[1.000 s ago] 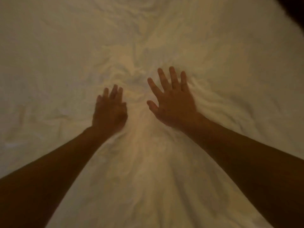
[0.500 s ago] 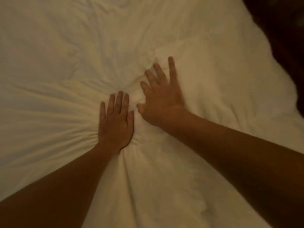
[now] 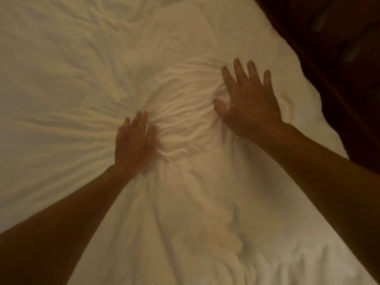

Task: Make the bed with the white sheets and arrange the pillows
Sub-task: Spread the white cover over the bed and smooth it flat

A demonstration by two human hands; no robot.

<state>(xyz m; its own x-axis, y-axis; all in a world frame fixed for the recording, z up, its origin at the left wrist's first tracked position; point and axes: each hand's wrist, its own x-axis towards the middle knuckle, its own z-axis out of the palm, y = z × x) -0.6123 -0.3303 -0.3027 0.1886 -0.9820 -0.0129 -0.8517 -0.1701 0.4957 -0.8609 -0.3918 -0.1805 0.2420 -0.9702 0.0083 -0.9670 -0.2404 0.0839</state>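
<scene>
My right hand (image 3: 248, 103) has moved away from my left hand (image 3: 133, 147); half a second ago they were almost touching, now there is a gap between them. Both hands lie flat with straight fingers and press on the sheet (image 3: 61, 89), grasping nothing. The right fingers are spread, the left ones are close together. The sheet is under both palms, and between them it is gathered in many small folds. Right of my right hand the sheet ends at a dark area (image 3: 339, 58).

Matt white cloth sheet (image 3: 82, 99), soft and finely wrinkled
</scene>
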